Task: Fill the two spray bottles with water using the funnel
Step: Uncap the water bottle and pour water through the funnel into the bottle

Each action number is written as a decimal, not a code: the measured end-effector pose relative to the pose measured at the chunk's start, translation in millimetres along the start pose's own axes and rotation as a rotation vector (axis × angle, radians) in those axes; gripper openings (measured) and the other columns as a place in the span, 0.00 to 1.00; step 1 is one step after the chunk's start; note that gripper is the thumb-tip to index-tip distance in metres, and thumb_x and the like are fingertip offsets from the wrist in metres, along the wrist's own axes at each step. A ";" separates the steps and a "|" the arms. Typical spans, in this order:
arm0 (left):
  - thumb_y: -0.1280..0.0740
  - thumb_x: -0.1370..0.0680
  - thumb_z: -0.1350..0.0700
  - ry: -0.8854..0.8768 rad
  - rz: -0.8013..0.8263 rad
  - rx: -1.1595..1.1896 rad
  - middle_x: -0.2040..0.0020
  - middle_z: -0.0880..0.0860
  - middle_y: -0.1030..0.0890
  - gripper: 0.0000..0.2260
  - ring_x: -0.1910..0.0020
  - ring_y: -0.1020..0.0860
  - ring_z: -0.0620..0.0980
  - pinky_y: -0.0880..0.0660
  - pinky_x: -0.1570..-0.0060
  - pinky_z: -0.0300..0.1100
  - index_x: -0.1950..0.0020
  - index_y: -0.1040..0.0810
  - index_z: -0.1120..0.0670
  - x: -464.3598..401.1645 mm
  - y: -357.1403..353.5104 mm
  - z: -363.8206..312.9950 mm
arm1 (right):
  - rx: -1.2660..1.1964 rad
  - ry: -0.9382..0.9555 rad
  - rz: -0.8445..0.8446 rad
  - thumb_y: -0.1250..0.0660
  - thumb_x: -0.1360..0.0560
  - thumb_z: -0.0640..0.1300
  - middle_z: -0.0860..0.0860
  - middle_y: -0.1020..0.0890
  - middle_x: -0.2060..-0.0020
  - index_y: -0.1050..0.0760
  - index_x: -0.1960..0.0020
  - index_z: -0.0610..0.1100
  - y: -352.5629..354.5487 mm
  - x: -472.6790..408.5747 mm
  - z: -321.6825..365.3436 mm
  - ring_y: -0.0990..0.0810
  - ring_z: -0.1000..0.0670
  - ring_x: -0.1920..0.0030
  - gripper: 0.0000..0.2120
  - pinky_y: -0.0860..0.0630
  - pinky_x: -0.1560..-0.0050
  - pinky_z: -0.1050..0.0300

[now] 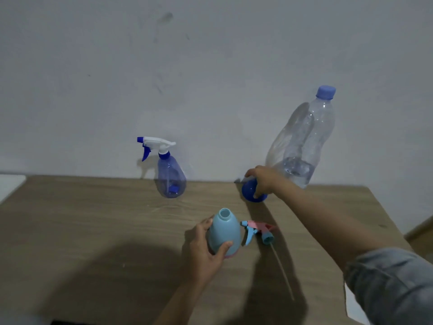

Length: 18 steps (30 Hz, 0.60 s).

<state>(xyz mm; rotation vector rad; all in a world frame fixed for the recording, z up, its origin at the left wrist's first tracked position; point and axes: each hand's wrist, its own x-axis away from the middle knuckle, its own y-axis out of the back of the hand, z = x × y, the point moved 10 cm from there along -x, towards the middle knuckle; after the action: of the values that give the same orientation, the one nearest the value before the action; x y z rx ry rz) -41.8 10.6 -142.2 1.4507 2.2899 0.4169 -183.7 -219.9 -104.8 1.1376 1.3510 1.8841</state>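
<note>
Left hand (pixel 206 247) grips the open light-blue bottle (pixel 224 231) upright, near centre; right hand (pixel 262 181) holds the blue funnel (pixel 251 193), far-right of that mouth; funnel likely travels near-left.

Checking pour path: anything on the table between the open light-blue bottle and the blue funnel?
Head view: only bare wooden table between the light-blue bottle and the blue funnel. The removed spray head lies just right of the bottle.

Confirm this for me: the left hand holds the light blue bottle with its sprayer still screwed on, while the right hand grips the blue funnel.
Wrong on one point. The head view shows the light blue bottle open at the neck; its sprayer lies on the table beside it. The left hand does hold that bottle, and the right hand grips the blue funnel.
</note>
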 end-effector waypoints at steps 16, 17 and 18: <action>0.24 0.36 0.43 0.016 -0.031 -0.037 0.43 0.27 0.35 0.31 0.41 0.26 0.41 0.27 0.44 0.36 0.36 0.31 0.45 1.8 3.4 -6.3 | -0.659 0.307 -0.330 0.25 0.31 0.51 0.53 0.25 0.47 0.33 0.34 0.55 53.7 72.5 34.1 0.21 0.57 0.57 0.29 0.24 0.53 0.62; 0.24 0.35 0.44 0.021 -0.009 -0.049 0.44 0.29 0.34 0.31 0.41 0.26 0.42 0.27 0.44 0.37 0.36 0.32 0.46 1.5 2.7 -7.2 | -0.758 0.325 -0.366 0.27 0.29 0.50 0.54 0.24 0.48 0.34 0.32 0.58 59.5 86.8 38.9 0.21 0.60 0.60 0.28 0.24 0.55 0.64; 0.24 0.34 0.45 0.028 0.012 -0.058 0.44 0.32 0.34 0.31 0.41 0.26 0.41 0.27 0.44 0.37 0.35 0.32 0.45 1.4 2.6 -9.2 | -0.848 0.332 -0.404 0.29 0.27 0.49 0.55 0.24 0.49 0.33 0.32 0.60 64.0 99.7 42.7 0.22 0.62 0.60 0.26 0.24 0.56 0.64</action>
<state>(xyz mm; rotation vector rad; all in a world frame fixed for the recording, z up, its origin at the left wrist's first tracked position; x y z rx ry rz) -44.7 12.7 -133.1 1.4401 2.2726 0.5061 -192.8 -140.6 -7.3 0.1238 0.6917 2.0447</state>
